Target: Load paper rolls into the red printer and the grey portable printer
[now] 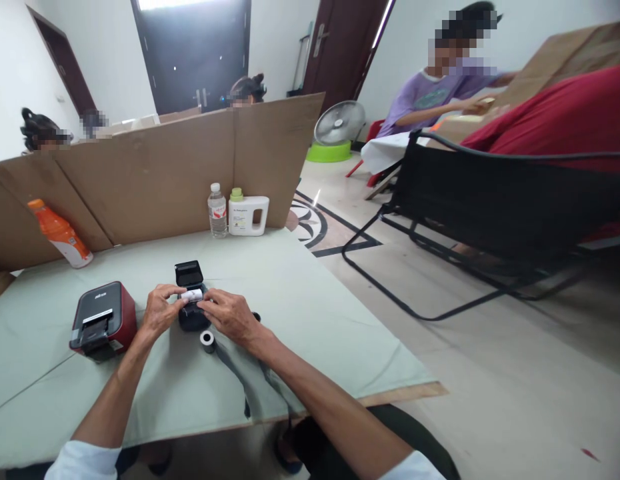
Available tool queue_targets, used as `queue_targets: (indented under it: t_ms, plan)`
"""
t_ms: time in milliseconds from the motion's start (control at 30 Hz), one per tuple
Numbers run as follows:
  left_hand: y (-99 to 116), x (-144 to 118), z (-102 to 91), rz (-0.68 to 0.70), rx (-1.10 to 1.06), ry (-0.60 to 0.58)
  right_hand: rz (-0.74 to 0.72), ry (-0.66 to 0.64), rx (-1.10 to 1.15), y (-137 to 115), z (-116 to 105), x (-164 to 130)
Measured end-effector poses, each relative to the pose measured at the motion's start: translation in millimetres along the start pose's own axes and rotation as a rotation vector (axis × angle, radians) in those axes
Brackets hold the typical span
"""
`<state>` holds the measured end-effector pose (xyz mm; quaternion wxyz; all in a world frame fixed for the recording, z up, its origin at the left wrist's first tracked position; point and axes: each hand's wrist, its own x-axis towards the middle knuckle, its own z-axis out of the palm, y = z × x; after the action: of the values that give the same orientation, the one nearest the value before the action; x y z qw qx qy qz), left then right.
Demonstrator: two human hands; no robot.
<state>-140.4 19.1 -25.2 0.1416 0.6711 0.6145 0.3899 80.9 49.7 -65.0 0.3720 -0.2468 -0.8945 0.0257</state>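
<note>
Pale green cloth on the table (300, 293) sets the scene: left hand (157, 312) and right hand (230, 315) both pinch the white paper roll (192, 294) over the open little black printer (191, 300), so it probably wants lowering squarely, loose end forward.

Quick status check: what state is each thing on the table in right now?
Small black printer: lid open, white paper roll sitting in it.
Red and black printer: closed.
Clear water bottle: upright, capped.
White jug: upright, capped.
Orange bottle: leaning on cardboard.
Left hand, right hand: fingers on roll.
</note>
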Motion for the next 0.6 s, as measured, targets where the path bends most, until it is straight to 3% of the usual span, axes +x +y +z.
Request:
queue_targets:
  t_ms: [167,600]
  plan:
    - [-11,5,3.2,-0.016,0.069,-0.002,-0.028,-0.047,-0.016,-1,7,-2]
    - [-9,19,11.6,-0.063,0.153,-0.117,0.000,-0.118,0.005,-2,11,-2]
